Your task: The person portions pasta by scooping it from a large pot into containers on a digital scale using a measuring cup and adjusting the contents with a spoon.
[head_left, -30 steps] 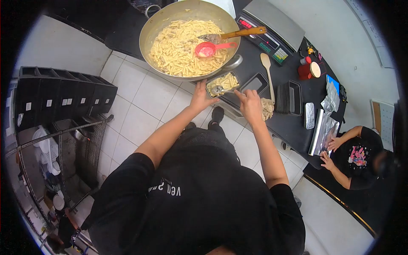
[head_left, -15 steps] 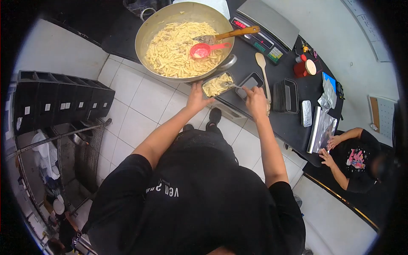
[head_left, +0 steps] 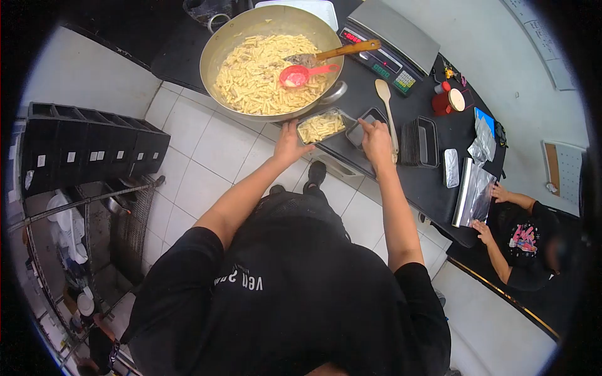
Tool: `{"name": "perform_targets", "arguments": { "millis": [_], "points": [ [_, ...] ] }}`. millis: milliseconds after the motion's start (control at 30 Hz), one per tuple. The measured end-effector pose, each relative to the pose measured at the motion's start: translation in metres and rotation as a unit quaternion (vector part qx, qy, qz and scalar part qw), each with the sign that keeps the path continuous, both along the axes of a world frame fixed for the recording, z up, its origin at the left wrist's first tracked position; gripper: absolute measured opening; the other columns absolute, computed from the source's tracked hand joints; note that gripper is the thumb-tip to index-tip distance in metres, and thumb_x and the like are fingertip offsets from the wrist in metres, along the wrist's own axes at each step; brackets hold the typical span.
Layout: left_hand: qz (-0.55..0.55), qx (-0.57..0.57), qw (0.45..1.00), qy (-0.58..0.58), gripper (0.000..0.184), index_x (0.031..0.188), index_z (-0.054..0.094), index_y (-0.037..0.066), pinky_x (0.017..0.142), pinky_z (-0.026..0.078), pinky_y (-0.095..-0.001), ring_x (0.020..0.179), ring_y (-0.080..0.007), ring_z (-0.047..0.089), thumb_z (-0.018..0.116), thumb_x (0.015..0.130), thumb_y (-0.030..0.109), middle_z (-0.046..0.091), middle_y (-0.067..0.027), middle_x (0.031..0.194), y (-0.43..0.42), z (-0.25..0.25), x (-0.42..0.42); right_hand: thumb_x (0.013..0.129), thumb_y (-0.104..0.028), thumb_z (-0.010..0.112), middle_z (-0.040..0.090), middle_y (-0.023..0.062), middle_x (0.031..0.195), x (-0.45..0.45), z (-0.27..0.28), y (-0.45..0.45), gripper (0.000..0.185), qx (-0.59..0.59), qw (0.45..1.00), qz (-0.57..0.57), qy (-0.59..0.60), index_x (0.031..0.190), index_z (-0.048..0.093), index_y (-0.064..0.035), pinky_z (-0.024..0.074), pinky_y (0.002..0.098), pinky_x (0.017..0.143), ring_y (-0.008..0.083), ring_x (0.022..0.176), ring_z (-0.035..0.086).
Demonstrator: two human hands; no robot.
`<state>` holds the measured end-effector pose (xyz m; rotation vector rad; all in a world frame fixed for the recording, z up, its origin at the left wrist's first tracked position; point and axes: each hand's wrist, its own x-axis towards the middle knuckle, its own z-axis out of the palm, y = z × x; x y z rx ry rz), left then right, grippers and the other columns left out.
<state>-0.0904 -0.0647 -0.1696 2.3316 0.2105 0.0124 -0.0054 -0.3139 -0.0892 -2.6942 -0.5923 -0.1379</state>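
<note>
My left hand (head_left: 291, 144) grips the near left edge of a small rectangular tray (head_left: 303, 139) filled with pasta (head_left: 322, 127). Closed fingers of my right hand (head_left: 377, 143) hold a slim metal utensil (head_left: 349, 118), its head near the tray's right end; whether it is a fork or spoon is unclear. Just beyond the tray stands a big metal pan (head_left: 209, 81) of pasta. A red ladle (head_left: 295, 76) and a wooden-handled spatula (head_left: 348, 49) rest in it. Another small tray (head_left: 371, 119) lies beside my right hand.
A wooden spoon (head_left: 384, 94), stacked trays (head_left: 420, 141), a scale (head_left: 392, 47) and a red container (head_left: 443, 103) are on the black table. Farther right lie a foil-covered tray (head_left: 451, 168) and a foil roll (head_left: 465, 194), near another person's hands (head_left: 483, 232).
My right hand has drawn the utensil's head up from the pasta toward the tray's far right edge. At the right, the other person's hands have moved apart over the foil.
</note>
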Motion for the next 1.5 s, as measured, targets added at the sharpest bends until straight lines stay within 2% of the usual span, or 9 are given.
{"name": "perform_targets", "arguments": {
  "millis": [167,400,600,767,967,1033,1267,1333,1500],
  "points": [
    [0.005,0.010,1.000,0.004,0.103,0.139,0.032,-0.006,0.102,0.040,-0.0458,0.122,-0.0446,0.044,0.087,0.063,0.038,0.042,-0.0303,0.130,-0.001,-0.001,0.000,0.078,-0.003,0.059,0.061,0.0150,0.086,-0.008,-0.014,-0.005,0.037,-0.007,1.000,-0.026,-0.006,0.111,0.071,-0.0146,0.0499,0.0426,0.078,0.0329,0.086,0.059],
    [0.003,0.010,1.000,0.017,0.101,0.138,0.033,-0.007,0.101,0.042,-0.0451,0.120,-0.0443,0.046,0.087,0.064,0.037,0.043,-0.0300,0.129,0.000,0.003,0.000,0.079,-0.003,0.056,0.062,0.0188,0.086,-0.029,0.015,-0.008,0.034,0.014,0.998,-0.022,0.059,0.108,0.071,-0.0116,0.0496,0.0456,0.076,0.0361,0.085,0.060],
    [-0.001,0.019,1.000,0.005,0.102,0.138,0.032,-0.007,0.102,0.041,-0.0450,0.122,-0.0437,0.045,0.087,0.063,0.035,0.043,-0.0293,0.129,-0.001,0.003,0.000,0.079,-0.002,0.056,0.062,0.0183,0.084,-0.024,-0.016,-0.005,0.034,0.027,0.999,-0.019,0.015,0.107,0.072,-0.0118,0.0498,0.0455,0.076,0.0357,0.084,0.060],
    [0.004,0.018,1.000,0.025,0.102,0.139,0.031,-0.006,0.102,0.041,-0.0448,0.123,-0.0430,0.044,0.087,0.063,0.032,0.042,-0.0286,0.130,-0.002,0.006,0.000,0.078,-0.003,0.056,0.062,0.0170,0.082,-0.038,0.024,-0.018,0.033,0.001,0.999,-0.022,0.032,0.104,0.073,-0.0123,0.0505,0.0449,0.075,0.0346,0.084,0.060],
    [-0.006,0.024,0.999,0.026,0.103,0.139,0.032,-0.006,0.103,0.040,-0.0445,0.123,-0.0429,0.044,0.086,0.064,0.039,0.041,-0.0292,0.132,0.000,0.005,0.000,0.077,-0.003,0.057,0.063,0.0155,0.082,-0.038,0.009,0.001,0.033,-0.046,0.999,0.017,0.007,0.104,0.074,-0.0140,0.0511,0.0445,0.074,0.0341,0.083,0.061],
    [-0.007,0.023,1.000,0.020,0.103,0.139,0.031,-0.005,0.103,0.041,-0.0449,0.124,-0.0431,0.044,0.088,0.062,0.032,0.039,-0.0285,0.133,0.000,0.005,0.001,0.077,-0.004,0.057,0.063,0.0153,0.083,-0.037,0.010,0.002,0.033,-0.043,0.999,0.018,0.003,0.104,0.074,-0.0143,0.0514,0.0443,0.074,0.0340,0.083,0.061],
    [0.000,0.008,0.999,0.032,0.100,0.138,0.032,-0.005,0.102,0.041,-0.0450,0.122,-0.0437,0.044,0.088,0.062,0.031,0.040,-0.0273,0.131,0.000,0.009,0.000,0.078,-0.006,0.058,0.064,0.0151,0.085,-0.048,0.026,0.009,0.030,-0.060,0.997,0.019,0.042,0.102,0.074,-0.0140,0.0525,0.0434,0.076,0.0336,0.086,0.061],
    [-0.007,0.000,0.999,0.034,0.104,0.138,0.032,-0.007,0.103,0.040,-0.0458,0.123,-0.0444,0.043,0.088,0.062,0.038,0.041,-0.0308,0.132,0.001,0.009,0.001,0.078,-0.006,0.058,0.064,0.0150,0.085,-0.043,0.016,0.012,0.029,-0.060,0.997,0.018,0.035,0.102,0.074,-0.0141,0.0525,0.0434,0.076,0.0334,0.087,0.061],
    [-0.003,0.020,1.000,0.006,0.104,0.139,0.032,-0.006,0.102,0.041,-0.0460,0.122,-0.0446,0.045,0.088,0.062,0.037,0.041,-0.0300,0.131,0.001,0.005,0.001,0.076,-0.006,0.060,0.063,0.0147,0.085,-0.041,0.028,0.011,0.030,-0.017,0.999,0.025,0.040,0.102,0.074,-0.0142,0.0521,0.0438,0.076,0.0332,0.087,0.061]
  ]
}}
